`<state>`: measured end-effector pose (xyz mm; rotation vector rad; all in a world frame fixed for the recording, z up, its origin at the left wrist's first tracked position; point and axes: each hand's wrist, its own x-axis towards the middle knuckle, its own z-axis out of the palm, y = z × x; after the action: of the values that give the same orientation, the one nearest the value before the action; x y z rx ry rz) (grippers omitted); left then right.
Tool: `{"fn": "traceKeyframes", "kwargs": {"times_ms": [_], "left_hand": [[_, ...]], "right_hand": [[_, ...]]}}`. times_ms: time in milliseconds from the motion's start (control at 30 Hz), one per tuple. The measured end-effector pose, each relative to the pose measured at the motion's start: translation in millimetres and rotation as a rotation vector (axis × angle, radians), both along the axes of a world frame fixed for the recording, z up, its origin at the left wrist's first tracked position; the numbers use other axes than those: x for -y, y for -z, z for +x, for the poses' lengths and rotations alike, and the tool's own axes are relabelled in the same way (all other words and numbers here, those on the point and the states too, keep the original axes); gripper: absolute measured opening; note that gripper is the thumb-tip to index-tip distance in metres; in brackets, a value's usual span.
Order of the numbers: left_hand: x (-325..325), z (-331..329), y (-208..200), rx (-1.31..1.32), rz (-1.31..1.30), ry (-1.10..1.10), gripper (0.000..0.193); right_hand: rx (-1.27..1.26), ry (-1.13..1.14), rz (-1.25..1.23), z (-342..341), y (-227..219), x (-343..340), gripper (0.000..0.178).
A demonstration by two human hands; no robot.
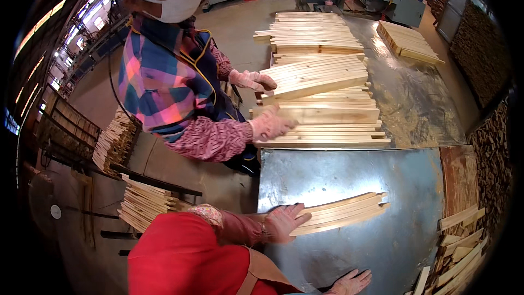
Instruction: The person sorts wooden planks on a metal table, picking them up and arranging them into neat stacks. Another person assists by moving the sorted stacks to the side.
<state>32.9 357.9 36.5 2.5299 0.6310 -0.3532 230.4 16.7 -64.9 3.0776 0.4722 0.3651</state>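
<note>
My left hand [286,222] lies against the left end of a small row of light wooden strips [341,214], its fingers stretched out and slightly blurred. The strips sit side by side on a shiny metal tabletop [349,172], their right ends uneven. Lower down, my right hand [350,283] rests flat on the metal near the lower edge, fingers extended, with nothing in it. Across from me, a co-worker in a plaid shirt has one gloved hand [252,81] at a tilted batch of strips [322,76] and the other gloved hand [273,124] by a board [335,115].
Rows of strips [316,33] cover the far tabletop; a bundled wooden panel [409,42] lies at far right. Offcuts [461,246] pile up at the lower right. More strips are stacked on a rack [144,205] at left, near a fan [54,211]. Machines [393,0] stand behind.
</note>
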Motion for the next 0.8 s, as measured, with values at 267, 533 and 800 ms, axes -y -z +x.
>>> {"fn": "traceKeyframes", "kwargs": {"times_ms": [267, 533, 800], "left_hand": [[5, 2, 9, -0.026, 0.077, 0.017, 0.09], [-39, 16, 17, -0.074, 0.086, 0.039, 0.095], [-179, 37, 22, 0.084, 0.434, -0.17, 0.083]], "right_hand": [[0.112, -0.074, 0.081, 9, 6, 5, 0.053], [0.075, 0.003, -0.018, 5, 3, 5, 0.053], [0.058, -0.022, 0.041, -3, 20, 19, 0.056]]}}
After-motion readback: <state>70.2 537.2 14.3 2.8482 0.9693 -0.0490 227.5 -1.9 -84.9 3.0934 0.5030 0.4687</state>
